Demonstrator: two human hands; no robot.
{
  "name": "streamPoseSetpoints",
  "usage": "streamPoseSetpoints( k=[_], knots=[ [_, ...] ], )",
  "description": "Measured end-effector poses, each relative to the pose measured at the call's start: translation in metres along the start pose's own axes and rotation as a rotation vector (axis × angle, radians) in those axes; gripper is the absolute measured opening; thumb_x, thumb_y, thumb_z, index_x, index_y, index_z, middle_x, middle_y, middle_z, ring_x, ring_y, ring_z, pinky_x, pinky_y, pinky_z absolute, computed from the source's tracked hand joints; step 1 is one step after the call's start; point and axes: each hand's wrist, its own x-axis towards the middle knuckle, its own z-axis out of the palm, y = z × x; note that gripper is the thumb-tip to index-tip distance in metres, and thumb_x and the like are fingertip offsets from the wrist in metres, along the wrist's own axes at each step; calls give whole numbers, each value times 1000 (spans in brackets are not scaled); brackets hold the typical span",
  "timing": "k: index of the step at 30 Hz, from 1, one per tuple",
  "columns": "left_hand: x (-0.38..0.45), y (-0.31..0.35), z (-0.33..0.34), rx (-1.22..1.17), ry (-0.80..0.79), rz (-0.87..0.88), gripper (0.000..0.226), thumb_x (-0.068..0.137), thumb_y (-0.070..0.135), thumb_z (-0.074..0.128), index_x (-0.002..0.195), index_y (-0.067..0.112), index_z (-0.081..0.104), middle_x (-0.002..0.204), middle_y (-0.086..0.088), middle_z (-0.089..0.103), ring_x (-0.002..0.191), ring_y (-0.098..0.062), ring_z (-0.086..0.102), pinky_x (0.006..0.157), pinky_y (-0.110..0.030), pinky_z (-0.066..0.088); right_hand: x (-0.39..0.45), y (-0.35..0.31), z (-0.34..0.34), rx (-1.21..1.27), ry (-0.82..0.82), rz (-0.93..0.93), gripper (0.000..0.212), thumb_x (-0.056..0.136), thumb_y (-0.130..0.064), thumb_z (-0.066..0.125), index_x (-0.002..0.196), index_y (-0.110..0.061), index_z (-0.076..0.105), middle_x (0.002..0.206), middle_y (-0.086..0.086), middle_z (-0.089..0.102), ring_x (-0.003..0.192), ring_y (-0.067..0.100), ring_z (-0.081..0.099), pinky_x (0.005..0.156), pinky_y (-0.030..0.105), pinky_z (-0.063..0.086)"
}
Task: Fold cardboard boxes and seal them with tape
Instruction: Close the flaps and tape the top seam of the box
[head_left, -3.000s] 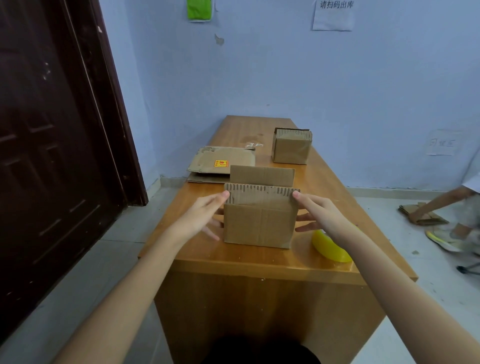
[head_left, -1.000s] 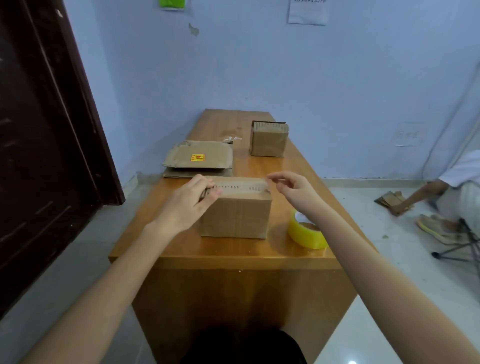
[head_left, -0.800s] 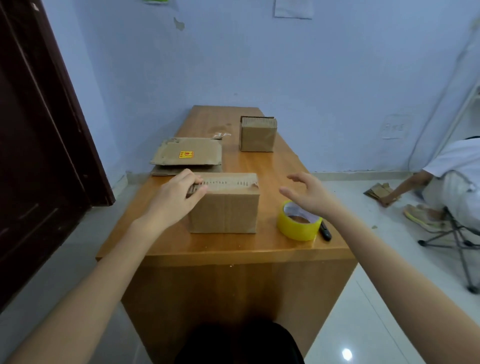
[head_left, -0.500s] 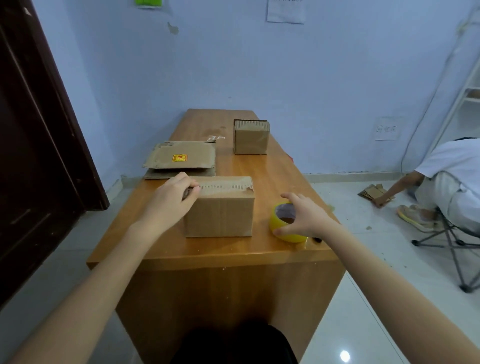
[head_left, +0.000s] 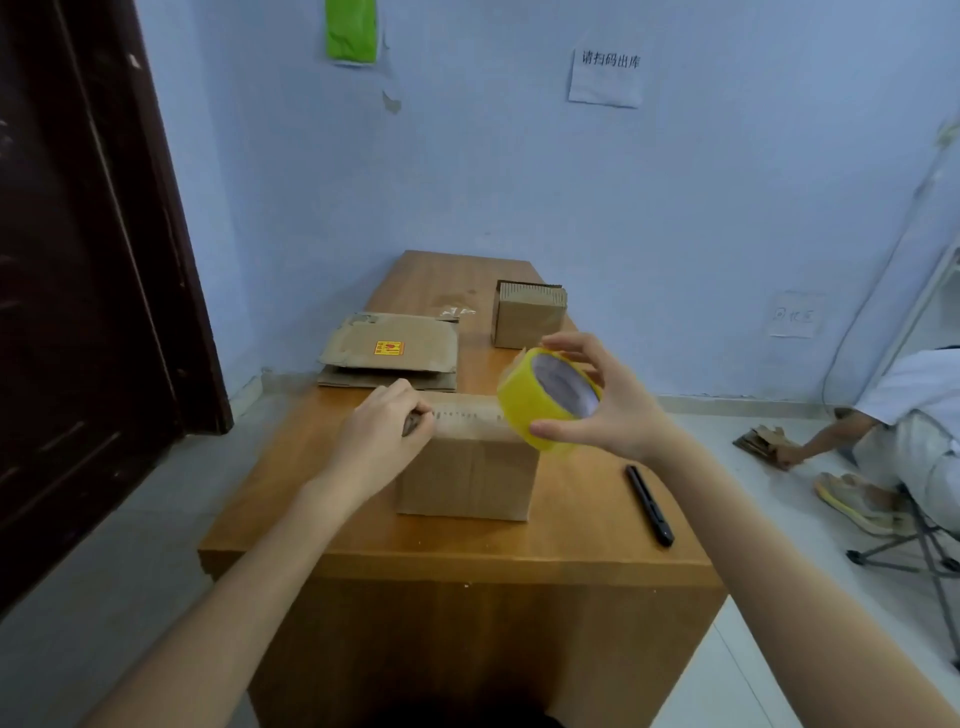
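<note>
Table front: a wooden table (head_left: 467, 561) with a solid panel front stands nearest the camera, its orange-brown top running away toward the far wall.
Pen-like tool: a slim black tool (head_left: 649, 505) lies on the top near the right front edge, well apart from the box; whether it is a pen or a cutter cannot be told.
Near box: a closed cardboard box (head_left: 467, 480) stands upright on the table just behind the front edge, its flaps folded down on top.
Left hand: the left hand (head_left: 379, 441) lies curled over the box's top left corner, fingers bent onto the flap edge, holding the flaps down.
Right hand: the right hand (head_left: 602, 400) grips a yellow tape roll (head_left: 545, 402) between thumb below and fingers above, lifted off the table over the box's right top edge, with the core turned toward the camera.
Flat cardboard: unfolded cardboard sheets (head_left: 389, 356) lie stacked on the left side of the table beyond the box, the top one bearing a small red and yellow sticker.
Far box: a second, smaller folded box (head_left: 527, 317) stands on the right side farther back.
Floor: pale tiles on both sides of the table.
Right side: another person (head_left: 914, 415) in white crouches low, one hand on cardboard scraps (head_left: 761, 439) on the floor, beside a folding stool frame.
Left side: a dark brown door (head_left: 78, 260).
Back wall: pale blue, with a white paper notice (head_left: 608, 78), a green sheet (head_left: 350, 28) and a wall socket.
</note>
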Motion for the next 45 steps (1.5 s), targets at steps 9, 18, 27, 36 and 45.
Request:
streamPoseSetpoints(
  k=[9, 18, 27, 36, 45],
  knots=[
    [-4, -5, 5, -432, -27, -203, 17, 94, 14, 55, 108, 9, 63, 107, -1, 52, 106, -19, 50, 86, -27, 39, 56, -19, 71, 60, -143, -60, 69, 65, -13, 87, 124, -13, 51, 116, -13, 54, 106, -18, 48, 84, 2, 37],
    [7, -10, -10, -948, 102, -618, 30, 97, 14, 49, 127, 9, 54, 126, -1, 56, 122, -14, 49, 100, -23, 37, 53, 3, 89, 170, -22, 62, 74, 64, -23, 88, 127, -21, 49, 122, -14, 54, 109, -10, 51, 82, 5, 42],
    [21, -13, -20, -864, -65, -500, 30, 99, 20, 47, 122, 8, 63, 120, -1, 65, 114, -13, 58, 101, -28, 45, 50, 3, 88, 213, -40, 110, 85, 61, -20, 89, 133, -18, 43, 125, -11, 50, 101, -20, 50, 77, 4, 44],
    [16, -14, -21, -862, 64, -500, 15, 94, 15, 57, 102, 6, 65, 92, -2, 68, 86, -13, 64, 74, -21, 54, 53, 5, 90, 244, -45, 135, 104, 45, -58, 81, 135, -28, 39, 130, -7, 49, 120, 1, 50, 89, 19, 49],
    [35, 6, -8, -791, 180, -559, 15, 98, 10, 49, 90, 8, 61, 80, -3, 62, 77, -19, 60, 73, -32, 53, 56, 5, 89, 325, 20, 213, 98, 61, -57, 80, 136, -19, 28, 132, 4, 48, 121, 13, 48, 93, 21, 44]
  ],
)
